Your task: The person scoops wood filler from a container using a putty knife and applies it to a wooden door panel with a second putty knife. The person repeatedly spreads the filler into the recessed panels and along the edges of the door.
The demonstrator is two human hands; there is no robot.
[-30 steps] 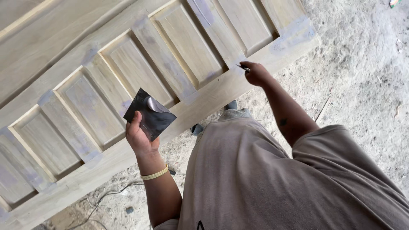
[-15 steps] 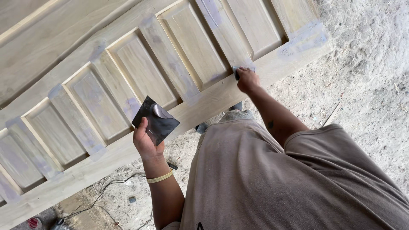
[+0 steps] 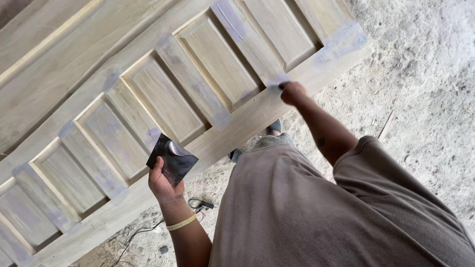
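A dark, glossy square sheet (image 3: 173,159), thin and slightly curled with a pale sheen across its upper part, is being held at the lower left of the view, just in front of the edge rail of a wooden panelled door (image 3: 163,99). The left hand (image 3: 164,182) is gripping the sheet from below, its grip closed with fingers and thumb pinching the lower corner; a yellow band (image 3: 181,223) is circling that wrist. The door is lying slantwise across the upper left, showing pale raw wood, a row of recessed rectangular panels and greyish-lilac filler patches (image 3: 341,43) at the joints. The right hand (image 3: 293,92) is pressing on the door's edge rail near one such patch, its grip curled tight; whether it is holding anything cannot be told. A brown shirt (image 3: 316,217) is filling the lower right. Below the door, a dusty grey floor (image 3: 425,84) is showing, with a thin wooden sliver (image 3: 386,125) lying on it and a black cable (image 3: 148,232) trailing near the left forearm.
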